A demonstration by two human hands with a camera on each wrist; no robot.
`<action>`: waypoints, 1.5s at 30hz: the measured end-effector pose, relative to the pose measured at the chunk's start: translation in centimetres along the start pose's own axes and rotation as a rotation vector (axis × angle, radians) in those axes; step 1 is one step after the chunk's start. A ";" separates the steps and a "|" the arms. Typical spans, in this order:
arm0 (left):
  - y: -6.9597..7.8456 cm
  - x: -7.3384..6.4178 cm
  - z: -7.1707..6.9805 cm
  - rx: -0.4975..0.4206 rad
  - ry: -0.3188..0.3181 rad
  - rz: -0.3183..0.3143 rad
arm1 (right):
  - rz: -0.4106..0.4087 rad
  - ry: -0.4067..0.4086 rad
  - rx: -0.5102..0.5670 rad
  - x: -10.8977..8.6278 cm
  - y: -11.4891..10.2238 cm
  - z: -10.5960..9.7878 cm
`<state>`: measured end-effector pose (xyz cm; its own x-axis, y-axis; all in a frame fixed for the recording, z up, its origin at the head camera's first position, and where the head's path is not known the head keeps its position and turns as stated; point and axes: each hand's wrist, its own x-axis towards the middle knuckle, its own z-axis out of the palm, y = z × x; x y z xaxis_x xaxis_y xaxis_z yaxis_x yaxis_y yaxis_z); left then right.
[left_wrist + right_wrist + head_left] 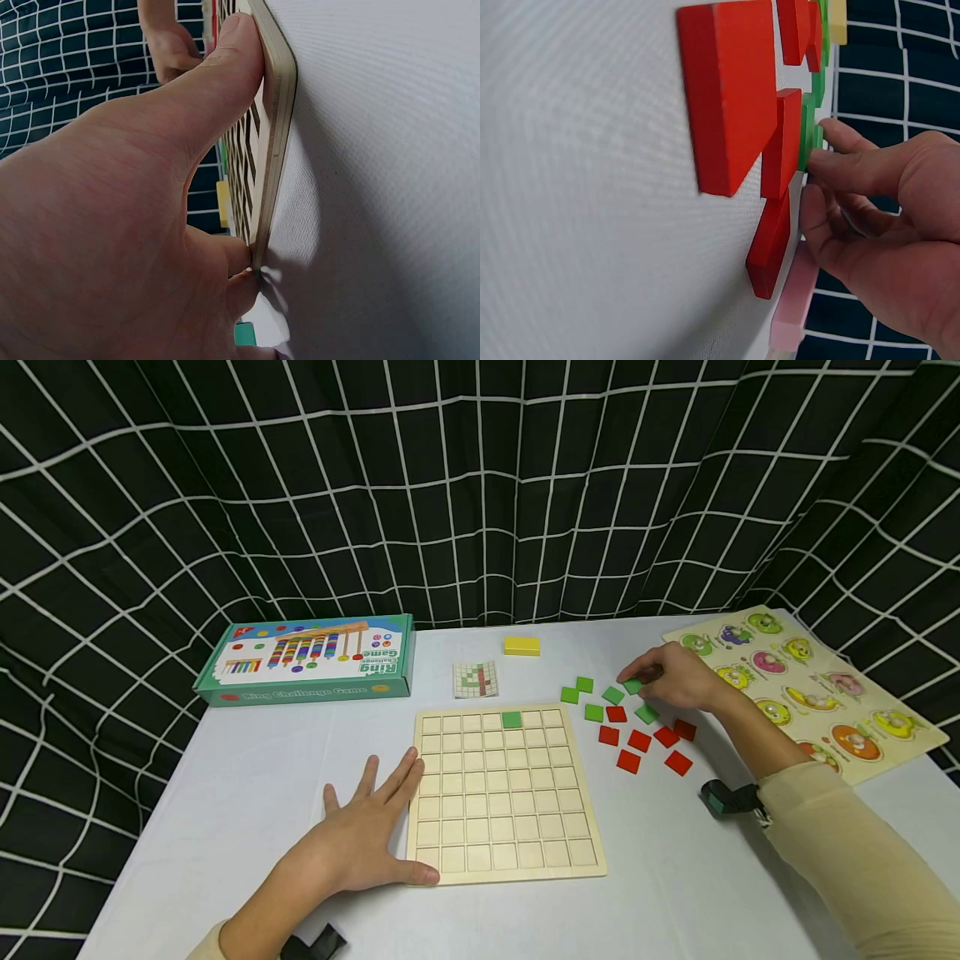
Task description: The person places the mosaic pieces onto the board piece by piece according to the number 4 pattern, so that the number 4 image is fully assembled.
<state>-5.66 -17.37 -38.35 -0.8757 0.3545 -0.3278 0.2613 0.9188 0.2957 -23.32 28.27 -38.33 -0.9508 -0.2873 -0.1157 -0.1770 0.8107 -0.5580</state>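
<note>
A wooden grid board lies flat on the table, with one green square tile in its top row. My left hand is spread along the board's left side. Its thumb rests on the near left corner, and other fingertips touch the edge farther up. To the right of the board, my right hand pinches a green tile between thumb and fingers, low over the table. Several loose green tiles and red tiles lie around and in front of it; the right wrist view shows the red tiles close up.
A small card with a coloured grid pattern lies behind the board, near a yellow block. At the back left is a green game box. A fruit picture board lies at the right, partly under the right forearm.
</note>
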 end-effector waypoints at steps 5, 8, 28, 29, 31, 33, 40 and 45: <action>0.0 -0.1 0.0 -0.002 -0.001 0.001 | 0.013 0.000 -0.012 -0.1 -0.1 -0.1; 0.0 -0.1 -0.1 0.002 0.000 0.002 | 0.015 -0.002 -0.006 -0.2 -0.3 -0.2; 0.0 0.1 0.0 0.009 -0.006 0.005 | 0.106 -0.058 0.182 -0.9 -2.1 0.0; 0.0 0.1 0.0 0.010 -0.005 0.005 | 0.111 -0.061 0.184 -1.0 -2.5 0.1; 0.0 0.1 0.0 0.011 -0.003 0.005 | 0.118 -0.064 0.187 -1.1 -3.3 0.4; 0.0 0.1 -0.1 0.007 -0.003 0.003 | 0.124 -0.063 0.195 -1.2 -4.3 0.6; 0.0 0.1 -0.1 -0.002 -0.010 -0.002 | 0.136 -0.073 0.268 -1.6 -7.3 1.5; 0.0 0.1 -0.2 0.000 -0.008 -0.002 | 0.130 -0.087 0.322 -1.6 -8.8 2.2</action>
<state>-5.84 -17.32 -38.26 -0.8728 0.3540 -0.3360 0.2595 0.9196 0.2949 -19.73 20.45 -35.00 -0.9326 -0.2459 -0.2643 0.0463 0.6446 -0.7631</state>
